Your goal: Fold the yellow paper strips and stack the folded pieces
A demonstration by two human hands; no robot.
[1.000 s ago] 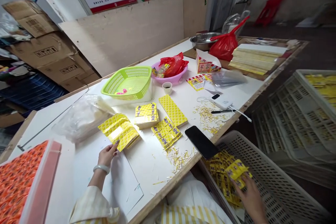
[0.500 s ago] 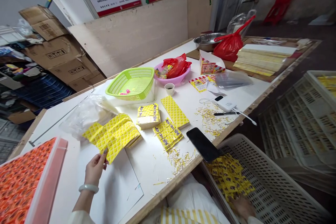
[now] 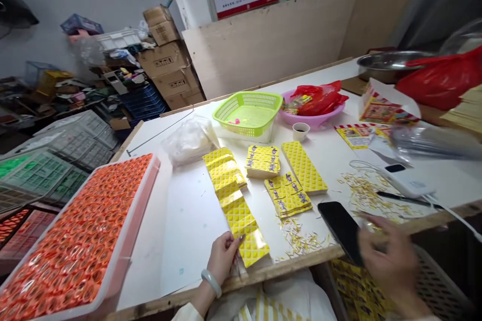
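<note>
A yellow sachet strip (image 3: 237,215) is pinched by the left hand (image 3: 222,258); the right hand (image 3: 387,256) is spread, blurred, beside a black smartphone (image 3: 339,225). Print on the strip is illegible.

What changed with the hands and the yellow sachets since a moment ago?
The yellow foil sachet strip now lies straightened toward the person, its near end at the left hand. The blurred right hand has risen from the white plastic crate to above the table edge. The stacked yellow sachets stayed put.
</note>
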